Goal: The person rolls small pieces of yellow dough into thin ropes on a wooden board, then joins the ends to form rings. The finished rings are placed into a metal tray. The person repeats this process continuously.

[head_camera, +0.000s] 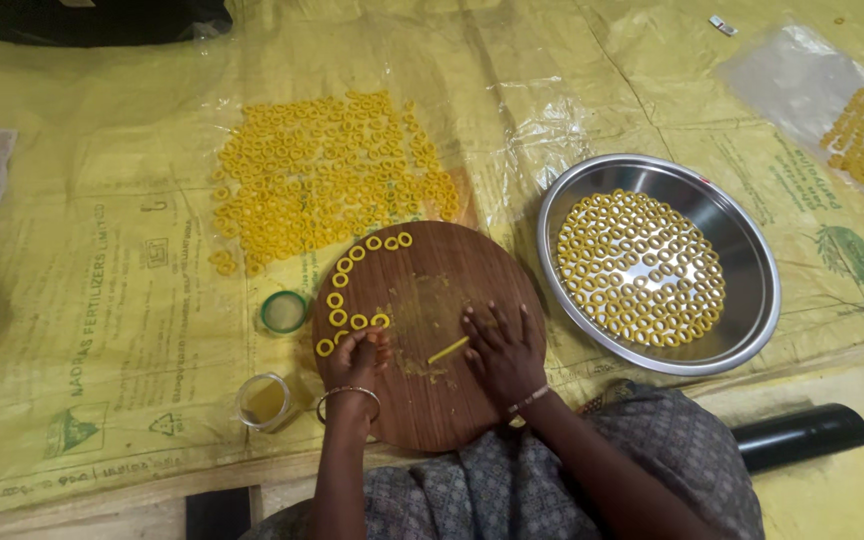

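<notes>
A round wooden board [432, 290] lies in front of me with several yellow dough rings [337, 300] in an arc along its left edge. My left hand [355, 360] pinches a bit of yellow dough at the end of that arc. My right hand [500, 348] rests flat on the board, its fingers on a thin yellow dough strand [447, 350]. Both wrists wear bangles.
A steel bowl [752, 250] to the right holds many dough rings. More rings lie on clear plastic [327, 170] behind the board. A green lid [283, 311] and a small jar [263, 401] sit to the left. A black cylinder [802, 435] lies at right.
</notes>
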